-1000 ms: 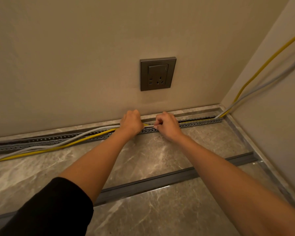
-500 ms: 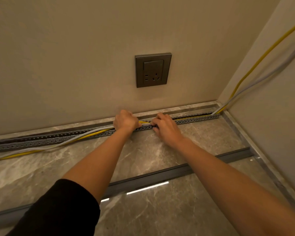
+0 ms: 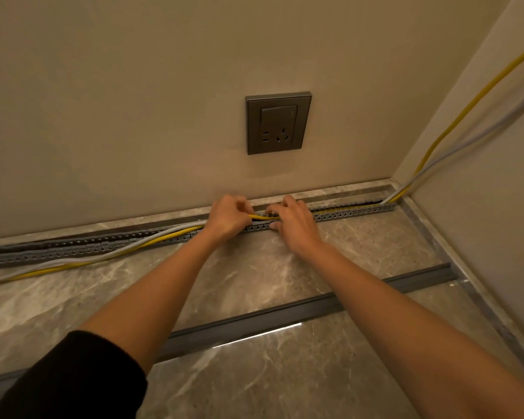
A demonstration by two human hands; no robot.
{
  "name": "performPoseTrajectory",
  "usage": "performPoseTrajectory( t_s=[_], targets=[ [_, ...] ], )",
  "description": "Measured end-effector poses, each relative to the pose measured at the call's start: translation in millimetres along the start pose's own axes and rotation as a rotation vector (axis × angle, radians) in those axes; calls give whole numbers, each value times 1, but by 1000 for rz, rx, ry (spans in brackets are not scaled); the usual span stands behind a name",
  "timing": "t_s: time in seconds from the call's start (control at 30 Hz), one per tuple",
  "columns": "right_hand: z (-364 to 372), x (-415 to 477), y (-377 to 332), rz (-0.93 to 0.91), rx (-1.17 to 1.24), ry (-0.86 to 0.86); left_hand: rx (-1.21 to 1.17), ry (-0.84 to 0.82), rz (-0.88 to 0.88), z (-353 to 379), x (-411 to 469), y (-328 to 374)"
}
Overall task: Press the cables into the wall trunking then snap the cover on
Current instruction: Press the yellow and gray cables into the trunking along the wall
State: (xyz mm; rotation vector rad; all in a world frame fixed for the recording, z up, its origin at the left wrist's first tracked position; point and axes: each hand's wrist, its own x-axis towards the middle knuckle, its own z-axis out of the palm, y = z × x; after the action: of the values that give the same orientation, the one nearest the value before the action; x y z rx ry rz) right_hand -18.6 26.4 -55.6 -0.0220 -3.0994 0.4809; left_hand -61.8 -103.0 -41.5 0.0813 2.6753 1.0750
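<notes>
Fingers of the left hand [image 3: 229,217] have shifted and now pinch the yellow cable [image 3: 259,217] above the trunking [image 3: 354,213], which runs left-right along the wall's [image 3: 133,116] foot; the right hand [image 3: 295,228] pinches it just beside. The cover [image 3: 285,319] lies parallel on the floor [image 3: 254,267].

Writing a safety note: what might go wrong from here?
The yellow cable bows up between the left hand and right hand, so it may spring out of the slotted trunking. Further left, it and the grey cable lie outside on the floor; snapping the cover on early might pinch them.
</notes>
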Motion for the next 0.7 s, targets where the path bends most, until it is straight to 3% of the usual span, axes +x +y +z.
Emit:
performPoseTrajectory(
  t_s=[0.13, 0.23, 0.33, 0.7],
  targets=[
    [0, 2, -2, 28, 5, 2, 115, 27, 253, -8, -7, -15],
    [-4, 4, -4, 43, -1, -16, 404, 15, 497, -6, -10, -15],
    [-5, 3, -6, 48, -10, -14, 606, 20, 612, -3, -13, -15],
    [-6, 4, -12, 96, -45, -6, 716, -33, 530, -1, -20, -22]
  ],
)
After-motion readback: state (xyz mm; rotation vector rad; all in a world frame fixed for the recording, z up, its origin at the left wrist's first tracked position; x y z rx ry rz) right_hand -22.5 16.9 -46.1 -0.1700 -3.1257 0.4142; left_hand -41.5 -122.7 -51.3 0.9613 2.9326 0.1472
